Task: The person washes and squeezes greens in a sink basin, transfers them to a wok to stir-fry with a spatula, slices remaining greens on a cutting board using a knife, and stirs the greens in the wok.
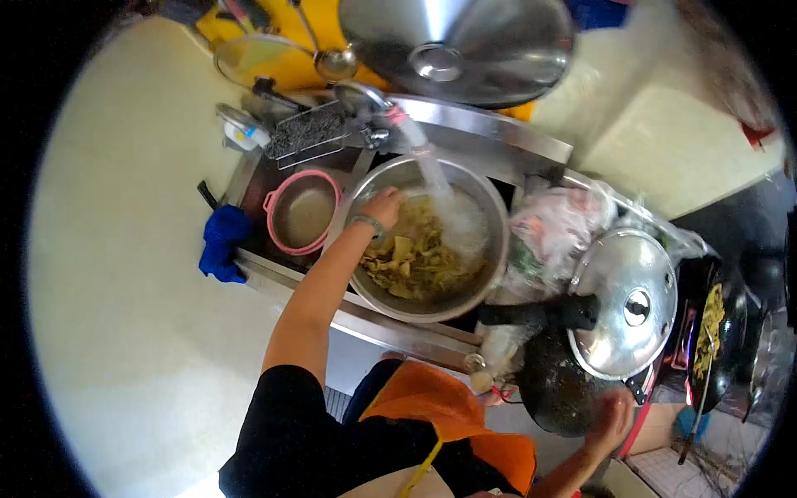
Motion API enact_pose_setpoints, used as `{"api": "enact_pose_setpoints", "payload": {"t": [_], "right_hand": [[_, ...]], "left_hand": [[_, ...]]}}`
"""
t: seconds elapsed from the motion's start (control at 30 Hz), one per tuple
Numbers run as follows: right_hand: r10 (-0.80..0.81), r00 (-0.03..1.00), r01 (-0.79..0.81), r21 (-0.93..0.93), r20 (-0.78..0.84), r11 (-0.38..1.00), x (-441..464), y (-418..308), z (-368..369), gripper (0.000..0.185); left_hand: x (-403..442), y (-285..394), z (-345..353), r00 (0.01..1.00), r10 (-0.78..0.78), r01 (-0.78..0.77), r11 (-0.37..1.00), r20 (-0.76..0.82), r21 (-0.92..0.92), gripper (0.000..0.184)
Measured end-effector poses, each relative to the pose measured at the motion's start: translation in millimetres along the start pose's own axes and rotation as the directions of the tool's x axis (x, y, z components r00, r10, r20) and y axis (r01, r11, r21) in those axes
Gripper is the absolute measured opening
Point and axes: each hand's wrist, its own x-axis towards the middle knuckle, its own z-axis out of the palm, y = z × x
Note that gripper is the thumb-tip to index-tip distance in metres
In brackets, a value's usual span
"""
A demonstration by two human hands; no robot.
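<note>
Nearest the person's body, just past the orange apron [415, 394], the right hand [613, 415] is low beside the dark pan [556, 390]. It is blurred, half curled, and I can't tell whether it is grasping anything. The silver lid [614, 274] lies just beyond it.

Further out, the left hand [384, 207] reaches over the steel basin [504, 249], just inside its rim, fingers bent down. From here I can't tell whether they pinch anything or are loose. The chopped greens [407, 261] lie in that basin, banked toward the person's side, while water [452, 212] pours from the hose [407, 129] into the far part.

To work them well, I'd keep the fingers relaxed, lift from underneath and turn gently, letting the stream reach between the pieces. I'd also watch the water level, so nothing floats over the rim.

The pink tub [295, 251] sits left of the basin, plastic bags [564, 216] to its right. Farthest off are a ladle [336, 64] and a big steel lid [498, 50].
</note>
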Motion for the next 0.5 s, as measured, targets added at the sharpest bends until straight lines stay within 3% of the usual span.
{"api": "enact_pose_setpoints", "payload": {"t": [0.03,0.1,0.13,0.17,0.2,0.23,0.3,0.37,0.47,0.5], "right_hand": [[-0.061,0.954,0.068,-0.013,0.293,0.998,19.4,-34.8,50.6,0.028],[0.035,0.862,-0.034,-0.012,0.505,0.999,48.1,-89.5,150.9,0.021],[-0.036,0.804,0.043,0.002,0.593,0.999,66.4,-75.4,192.3,0.021],[-0.018,0.733,0.143,-0.129,0.680,0.981,82.0,-87.1,234.0,0.021],[-0.016,0.683,0.135,-0.105,0.730,0.985,93.8,-70.5,277.0,0.025],[-0.007,0.618,0.305,-0.232,0.786,0.924,108.0,-61.8,314.5,0.027],[-0.233,0.516,0.653,-0.203,0.824,0.730,127.1,12.1,387.9,0.028],[0.013,0.621,0.617,-0.499,0.784,0.609,130.4,47.5,443.9,0.032],[-0.123,0.526,0.741,-0.382,0.842,0.553,132.9,118.2,491.4,0.048],[-0.119,0.542,0.741,-0.406,0.832,0.535,130.1,121.4,497.8,0.050]], "left_hand": [[19.3,-16.6,3.4,1.000,-0.015,0.014,1.000,-0.028,-0.019,0.037],[43.7,-40.3,16.7,0.998,-0.039,0.038,0.999,-0.048,-0.037,0.036],[46.1,-43.8,11.4,1.000,-0.018,0.016,0.991,-0.018,-0.134,0.036],[44.4,-41.3,-4.2,1.000,0.004,-0.002,0.973,0.006,-0.232,0.035],[44.3,-41.8,-11.2,0.999,0.026,-0.016,0.945,0.027,-0.326,0.035],[47.3,-44.9,-6.3,0.999,0.048,-0.039,0.923,0.013,-0.382,0.034],[61.0,-46.0,1.1,0.995,0.095,-0.100,0.868,-0.034,-0.486,0.032],[77.4,-44.8,11.9,0.985,0.165,-0.173,0.854,-0.059,-0.491,0.033],[99.4,-46.1,22.6,0.960,0.268,-0.277,0.876,-0.077,-0.396,0.038],[104.9,-44.8,22.3,0.959,0.281,-0.278,0.890,-0.046,-0.361,0.038]]}}
